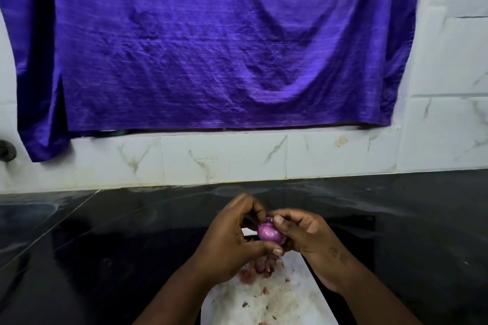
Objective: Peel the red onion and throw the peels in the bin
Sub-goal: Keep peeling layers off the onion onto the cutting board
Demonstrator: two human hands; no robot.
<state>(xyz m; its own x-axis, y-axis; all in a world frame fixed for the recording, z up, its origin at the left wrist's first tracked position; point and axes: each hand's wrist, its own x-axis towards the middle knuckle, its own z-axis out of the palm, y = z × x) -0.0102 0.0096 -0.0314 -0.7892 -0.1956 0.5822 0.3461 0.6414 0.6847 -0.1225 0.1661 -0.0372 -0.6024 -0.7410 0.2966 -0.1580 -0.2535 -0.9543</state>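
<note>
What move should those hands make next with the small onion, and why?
Probably strip off the last scrap of skin at the top of the small glossy purple-red onion: the right hand pinches there, the left hand holds it, and its side already looks bare. Dry reddish peels lie below on the white board; no bin shows.

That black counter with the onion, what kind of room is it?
Probably a home kitchen: a dark stone counter, white marbled wall tiles, and a red onion peeled over a white board.
</note>
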